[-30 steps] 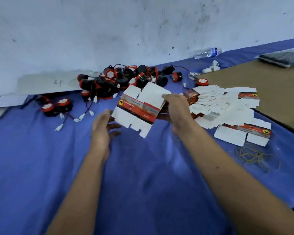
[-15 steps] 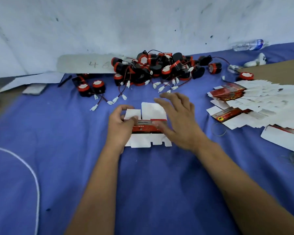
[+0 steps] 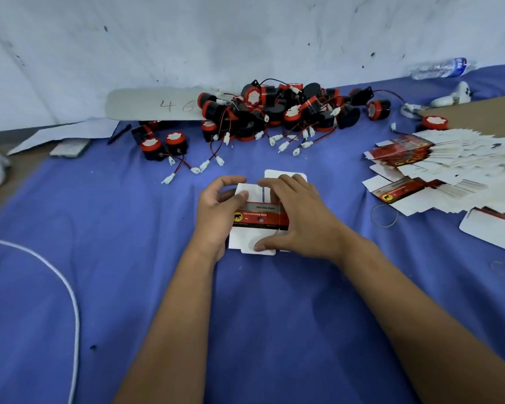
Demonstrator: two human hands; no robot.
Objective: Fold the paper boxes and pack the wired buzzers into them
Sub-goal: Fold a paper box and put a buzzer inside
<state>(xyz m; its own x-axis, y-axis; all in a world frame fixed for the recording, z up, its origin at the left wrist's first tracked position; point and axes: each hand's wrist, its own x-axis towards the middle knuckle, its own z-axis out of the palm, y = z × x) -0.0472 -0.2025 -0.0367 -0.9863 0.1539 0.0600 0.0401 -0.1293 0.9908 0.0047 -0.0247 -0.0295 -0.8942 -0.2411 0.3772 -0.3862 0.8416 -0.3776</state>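
A flat box blank [image 3: 260,220], held aloft a second earlier, was pressed onto the blue tabletop [image 3: 129,258], pinched by the left hand [image 3: 216,208] and flattened under the right hand [image 3: 301,217], folding seemingly begun.

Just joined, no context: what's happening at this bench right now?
A person is folding one flat white paper box blank with a red printed band on the blue cloth-covered table. The left hand grips its left edge; the right hand presses on it with spread fingers. It is not yet box-shaped. The heap of black-and-red wired buzzers lies beyond, untouched, and the fanned stack of unfolded box blanks sits to the right.
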